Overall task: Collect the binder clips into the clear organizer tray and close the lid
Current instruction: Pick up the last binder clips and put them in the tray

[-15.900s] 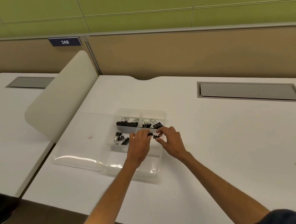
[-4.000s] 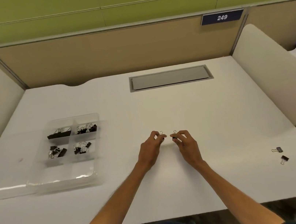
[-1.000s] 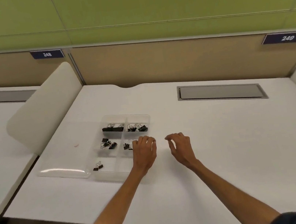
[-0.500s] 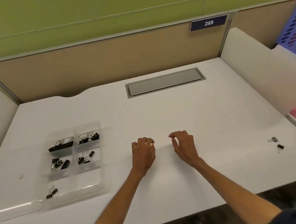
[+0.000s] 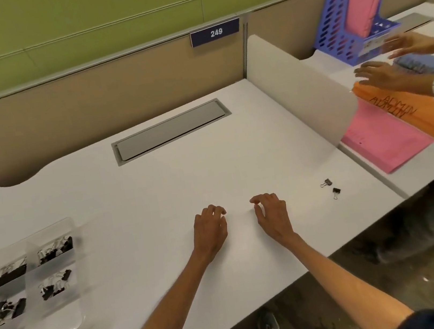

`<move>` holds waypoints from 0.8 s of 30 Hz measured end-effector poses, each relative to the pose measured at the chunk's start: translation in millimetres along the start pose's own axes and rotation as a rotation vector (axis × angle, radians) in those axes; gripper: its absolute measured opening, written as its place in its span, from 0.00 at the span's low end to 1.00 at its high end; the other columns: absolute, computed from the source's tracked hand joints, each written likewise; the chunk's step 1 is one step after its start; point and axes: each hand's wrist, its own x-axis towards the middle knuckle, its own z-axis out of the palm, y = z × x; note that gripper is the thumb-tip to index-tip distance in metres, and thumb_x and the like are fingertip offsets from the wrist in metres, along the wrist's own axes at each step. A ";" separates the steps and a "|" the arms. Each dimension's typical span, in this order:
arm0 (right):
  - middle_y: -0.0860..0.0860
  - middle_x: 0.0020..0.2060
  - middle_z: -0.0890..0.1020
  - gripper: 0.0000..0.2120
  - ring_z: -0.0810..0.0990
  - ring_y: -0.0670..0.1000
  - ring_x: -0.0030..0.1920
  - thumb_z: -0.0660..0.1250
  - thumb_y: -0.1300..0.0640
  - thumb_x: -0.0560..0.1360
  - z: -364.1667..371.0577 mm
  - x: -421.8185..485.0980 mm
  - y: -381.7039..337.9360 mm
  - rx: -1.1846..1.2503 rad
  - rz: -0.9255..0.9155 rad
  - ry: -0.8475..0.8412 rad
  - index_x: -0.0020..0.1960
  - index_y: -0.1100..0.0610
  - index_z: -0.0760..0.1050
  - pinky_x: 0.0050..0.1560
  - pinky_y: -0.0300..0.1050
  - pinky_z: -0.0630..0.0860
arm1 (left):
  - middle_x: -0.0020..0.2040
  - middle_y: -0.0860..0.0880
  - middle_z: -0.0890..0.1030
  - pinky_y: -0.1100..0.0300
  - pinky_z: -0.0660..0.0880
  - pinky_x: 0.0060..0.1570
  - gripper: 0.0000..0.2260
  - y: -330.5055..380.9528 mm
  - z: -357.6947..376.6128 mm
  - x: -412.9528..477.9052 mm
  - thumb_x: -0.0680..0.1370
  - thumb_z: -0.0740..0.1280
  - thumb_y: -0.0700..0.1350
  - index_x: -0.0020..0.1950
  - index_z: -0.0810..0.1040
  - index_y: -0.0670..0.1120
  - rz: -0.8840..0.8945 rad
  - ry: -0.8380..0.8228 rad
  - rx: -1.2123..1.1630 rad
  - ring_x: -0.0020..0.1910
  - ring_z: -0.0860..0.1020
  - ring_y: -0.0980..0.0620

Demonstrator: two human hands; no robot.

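Observation:
The clear organizer tray lies at the left edge of the white desk, its compartments holding several black binder clips. Two loose binder clips lie on the desk toward the right. My left hand and my right hand hover side by side over the middle of the desk, fingers loosely curled and holding nothing. My right hand is a short way left of the loose clips. The tray's lid is out of view.
A grey cable hatch sits at the back of the desk. A white divider panel bounds the right side. Beyond it another person's hands move over orange and pink folders beside a blue file rack.
The view has swung right, so the tray has slid to the left edge and the two loose clips are nearer my right hand. Both hands stay empty over the desk.

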 end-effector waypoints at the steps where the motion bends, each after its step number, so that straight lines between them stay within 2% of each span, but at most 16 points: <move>1: 0.43 0.52 0.80 0.10 0.74 0.48 0.56 0.61 0.61 0.78 -6.4 -0.7 8.3 -0.003 0.020 0.009 0.54 0.50 0.77 0.56 0.47 0.65 | 0.48 0.51 0.79 0.53 0.73 0.40 0.06 8.4 5.0 4.6 0.74 0.67 0.39 0.50 0.78 0.47 0.011 -0.010 -0.007 0.44 0.78 0.49; 7: 0.46 0.54 0.77 0.11 0.76 0.49 0.55 0.61 0.62 0.77 -39.9 -3.7 61.9 0.001 0.129 0.072 0.54 0.50 0.76 0.57 0.49 0.68 | 0.47 0.51 0.79 0.53 0.72 0.41 0.08 55.2 36.0 29.4 0.73 0.67 0.38 0.50 0.78 0.47 0.077 -0.073 0.005 0.44 0.78 0.48; 12: 0.46 0.54 0.75 0.11 0.78 0.46 0.40 0.62 0.62 0.77 -70.6 -0.9 100.4 0.031 0.198 0.141 0.54 0.49 0.77 0.48 0.54 0.77 | 0.49 0.52 0.78 0.54 0.67 0.46 0.07 86.8 58.2 46.3 0.77 0.63 0.41 0.53 0.77 0.48 0.111 -0.129 0.027 0.49 0.74 0.49; 16: 0.49 0.60 0.73 0.09 0.81 0.53 0.48 0.63 0.61 0.78 -91.9 -0.4 126.2 0.020 0.252 0.213 0.55 0.51 0.76 0.47 0.51 0.79 | 0.51 0.50 0.78 0.54 0.69 0.48 0.08 114.0 69.1 59.2 0.79 0.61 0.42 0.55 0.77 0.47 0.133 -0.173 -0.002 0.50 0.75 0.48; 20: 0.51 0.61 0.70 0.10 0.81 0.53 0.45 0.65 0.59 0.78 -105.4 0.2 145.4 0.014 0.411 0.292 0.59 0.55 0.73 0.44 0.50 0.80 | 0.56 0.49 0.76 0.54 0.69 0.48 0.11 147.0 73.5 77.2 0.79 0.63 0.47 0.60 0.74 0.47 0.146 -0.272 -0.059 0.55 0.74 0.47; 22: 0.53 0.62 0.69 0.13 0.80 0.53 0.45 0.65 0.58 0.78 -108.6 2.6 151.5 0.017 0.467 0.289 0.61 0.56 0.72 0.47 0.50 0.80 | 0.59 0.48 0.73 0.54 0.69 0.48 0.16 164.8 75.9 89.9 0.78 0.64 0.50 0.65 0.71 0.48 0.164 -0.351 -0.069 0.56 0.73 0.47; 24: 0.54 0.63 0.70 0.15 0.79 0.54 0.50 0.66 0.58 0.78 -110.5 6.2 155.8 0.028 0.490 0.268 0.63 0.58 0.72 0.53 0.45 0.76 | 0.61 0.47 0.71 0.53 0.70 0.49 0.22 182.4 79.0 103.4 0.76 0.66 0.51 0.69 0.67 0.49 0.193 -0.412 -0.069 0.58 0.73 0.46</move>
